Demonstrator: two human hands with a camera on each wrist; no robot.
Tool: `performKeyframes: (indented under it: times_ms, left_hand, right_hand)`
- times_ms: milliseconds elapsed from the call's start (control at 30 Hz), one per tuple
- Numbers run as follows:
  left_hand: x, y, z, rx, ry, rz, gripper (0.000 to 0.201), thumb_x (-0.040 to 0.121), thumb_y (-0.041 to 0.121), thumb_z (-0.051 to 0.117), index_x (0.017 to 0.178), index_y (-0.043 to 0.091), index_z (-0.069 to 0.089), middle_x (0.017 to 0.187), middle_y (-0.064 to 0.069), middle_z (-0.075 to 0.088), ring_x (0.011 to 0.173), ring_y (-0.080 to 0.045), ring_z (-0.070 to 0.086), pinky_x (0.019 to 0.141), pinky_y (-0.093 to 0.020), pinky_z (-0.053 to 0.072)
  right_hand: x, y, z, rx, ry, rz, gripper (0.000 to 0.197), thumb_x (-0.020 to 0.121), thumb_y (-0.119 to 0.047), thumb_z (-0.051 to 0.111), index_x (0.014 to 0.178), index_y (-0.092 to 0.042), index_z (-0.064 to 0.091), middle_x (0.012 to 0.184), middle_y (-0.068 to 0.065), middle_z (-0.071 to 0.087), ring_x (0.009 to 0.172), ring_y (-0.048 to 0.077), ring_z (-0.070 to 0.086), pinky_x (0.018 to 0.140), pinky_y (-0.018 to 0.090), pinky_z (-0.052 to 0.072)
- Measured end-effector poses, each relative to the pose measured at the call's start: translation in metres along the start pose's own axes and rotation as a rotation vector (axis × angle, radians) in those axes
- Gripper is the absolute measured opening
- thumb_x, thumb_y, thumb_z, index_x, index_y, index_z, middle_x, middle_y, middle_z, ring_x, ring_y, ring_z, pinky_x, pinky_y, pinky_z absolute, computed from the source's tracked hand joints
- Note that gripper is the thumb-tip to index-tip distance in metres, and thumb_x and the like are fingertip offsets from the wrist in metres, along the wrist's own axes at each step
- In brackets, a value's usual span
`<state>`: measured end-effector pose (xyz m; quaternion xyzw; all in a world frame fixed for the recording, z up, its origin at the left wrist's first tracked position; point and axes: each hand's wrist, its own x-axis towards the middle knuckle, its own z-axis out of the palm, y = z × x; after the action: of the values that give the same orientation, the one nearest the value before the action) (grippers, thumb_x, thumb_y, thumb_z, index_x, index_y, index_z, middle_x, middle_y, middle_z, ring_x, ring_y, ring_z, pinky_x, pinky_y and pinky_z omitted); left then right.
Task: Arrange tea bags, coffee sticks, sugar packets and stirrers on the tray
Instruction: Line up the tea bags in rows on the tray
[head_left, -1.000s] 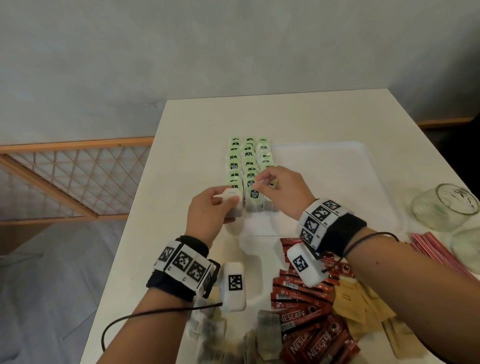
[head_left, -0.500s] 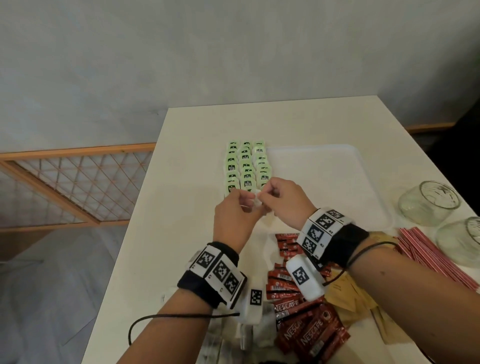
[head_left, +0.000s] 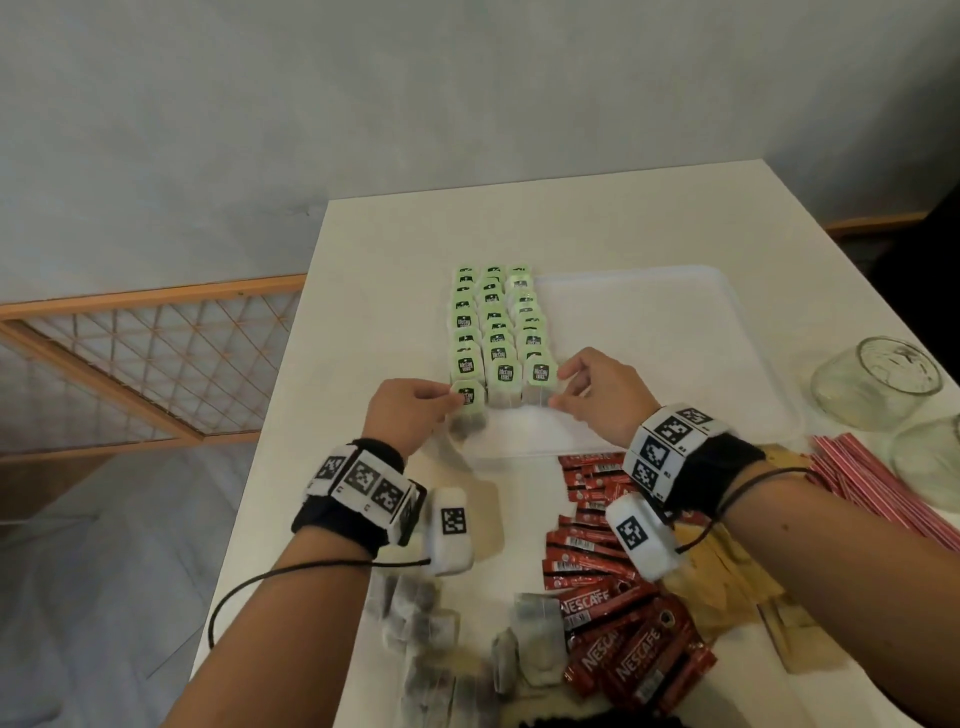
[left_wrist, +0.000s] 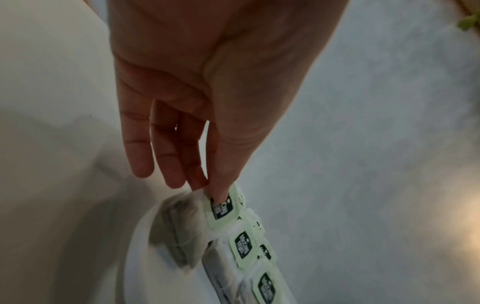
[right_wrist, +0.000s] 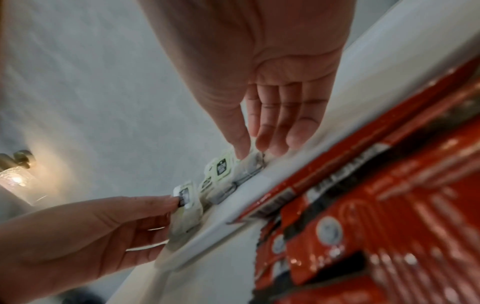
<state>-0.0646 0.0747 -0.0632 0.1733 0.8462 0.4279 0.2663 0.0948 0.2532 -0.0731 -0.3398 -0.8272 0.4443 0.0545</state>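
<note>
Three columns of tea bags with green tags (head_left: 493, 332) fill the left part of the white tray (head_left: 675, 322). My left hand (head_left: 457, 402) pinches the green tag of a tea bag (head_left: 467, 410) at the near end of the left column. In the left wrist view the left hand (left_wrist: 210, 185) holds that tag between thumb and fingers, and the tea bag (left_wrist: 179, 230) hangs over the tray's rim. My right hand (head_left: 561, 384) pinches the nearest tea bag of the right column (head_left: 540, 382); in the right wrist view the right hand (right_wrist: 249, 152) has its thumb in front of this bag (right_wrist: 250, 164).
Red coffee sticks (head_left: 608, 551) lie in a heap near the tray's front edge, with brown sugar packets (head_left: 727, 587) and red-white stirrers (head_left: 883, 483) to their right. Two glass jars (head_left: 878, 389) stand at the far right. Loose tea bags (head_left: 415, 623) lie near the table's front-left edge.
Half a second ago both hands met over one tea bag at the rows' near end. They have since moved apart, the left to the left column, the right to the right column.
</note>
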Motion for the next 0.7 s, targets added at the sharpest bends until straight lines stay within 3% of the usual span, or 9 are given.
performKeyframes:
  times_ms: [100,233,333,600,700]
  left_hand:
    - [0.014,0.000,0.003,-0.010,0.010,0.002,0.024,0.081,0.025,0.079,0.101,0.014,0.076,0.092,-0.005,0.075,0.079,-0.017,0.065,0.089,-0.042,0.056]
    - [0.027,0.000,0.007,-0.017,0.019,0.013,0.010,0.079,0.024,0.080,0.087,0.024,0.075,0.085,-0.001,0.075,0.077,-0.018,0.065,0.091,-0.044,0.056]
    - [0.032,0.000,0.007,-0.004,0.009,0.035,0.010,0.079,0.025,0.080,0.084,0.028,0.073,0.086,-0.001,0.074,0.082,-0.020,0.067,0.092,-0.045,0.055]
    - [0.023,0.003,-0.001,0.024,0.002,0.076,0.024,0.079,0.027,0.080,0.101,0.025,0.069,0.086,0.003,0.070,0.085,-0.018,0.066,0.089,-0.046,0.055]
    - [0.005,0.010,-0.006,0.098,0.011,0.142,0.030,0.081,0.032,0.078,0.107,0.022,0.068,0.094,0.005,0.069,0.092,-0.015,0.065,0.087,-0.042,0.055]
  right_hand:
    - [0.008,0.004,0.001,-0.013,0.010,0.033,0.032,0.081,-0.024,0.077,0.103,-0.018,0.054,0.083,-0.003,0.064,0.079,0.017,0.061,0.075,0.036,0.053]
    - [0.018,0.001,0.003,-0.058,0.020,0.050,0.035,0.077,-0.022,0.079,0.098,-0.019,0.051,0.087,0.000,0.066,0.080,0.017,0.063,0.072,0.031,0.051]
    - [0.022,0.000,0.005,-0.051,0.010,0.065,0.035,0.075,-0.020,0.080,0.095,-0.020,0.050,0.087,0.001,0.066,0.081,0.019,0.063,0.074,0.035,0.054]
    - [0.023,-0.007,-0.002,-0.050,0.004,0.031,0.037,0.077,-0.021,0.080,0.105,-0.016,0.056,0.079,-0.004,0.065,0.080,0.018,0.063,0.081,0.043,0.055]
    - [0.006,-0.019,-0.011,-0.070,0.015,-0.036,0.035,0.079,-0.026,0.079,0.106,-0.020,0.057,0.083,-0.005,0.067,0.081,0.014,0.064,0.077,0.036,0.055]
